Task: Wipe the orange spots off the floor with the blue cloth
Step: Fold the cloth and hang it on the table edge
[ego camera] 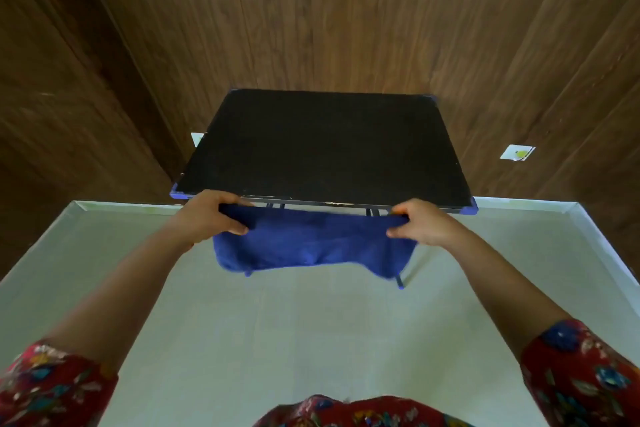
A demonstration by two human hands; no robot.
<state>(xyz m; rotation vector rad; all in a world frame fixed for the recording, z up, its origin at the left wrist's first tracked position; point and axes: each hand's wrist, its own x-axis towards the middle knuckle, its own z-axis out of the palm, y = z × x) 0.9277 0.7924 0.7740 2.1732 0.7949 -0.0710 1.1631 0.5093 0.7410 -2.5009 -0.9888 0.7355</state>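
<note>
Pale floor [311, 329], left hand [211, 215], right hand [424, 224], each grip clenched on blue cloth [311, 243] corners

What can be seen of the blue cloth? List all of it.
The blue cloth is deep royal blue, plain, and soft and fuzzy like towelling. The left hand and right hand each grip one end of its top edge, which runs stretched between them in front of the near edge of the black table. The rest hangs loose, with a wavy bottom edge that bunches at both lower corners. It is held in the air above the pale floor, not lying on it.
</note>
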